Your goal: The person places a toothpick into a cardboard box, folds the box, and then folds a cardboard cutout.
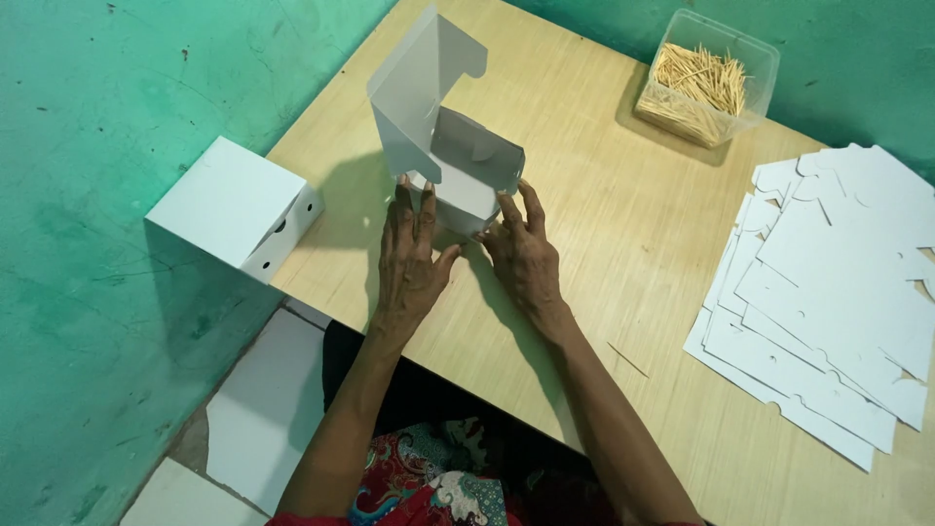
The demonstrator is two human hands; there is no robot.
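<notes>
A half-folded white cardboard box [443, 146] stands on the wooden table [604, 234], its tall lid flap raised toward the far side. My left hand [411, 258] lies flat with its fingertips pressing the box's near left base. My right hand [523, 251] touches the box's near right corner, fingers spread against the lower flap. Both hands press the cardboard rather than grasp it.
A finished white box [234, 209] with small holes sits at the table's left edge, overhanging it. A stack of flat white box blanks [828, 292] lies at the right. A clear plastic tub of toothpicks [706, 78] stands at the far side. One loose toothpick [628, 359] lies near me.
</notes>
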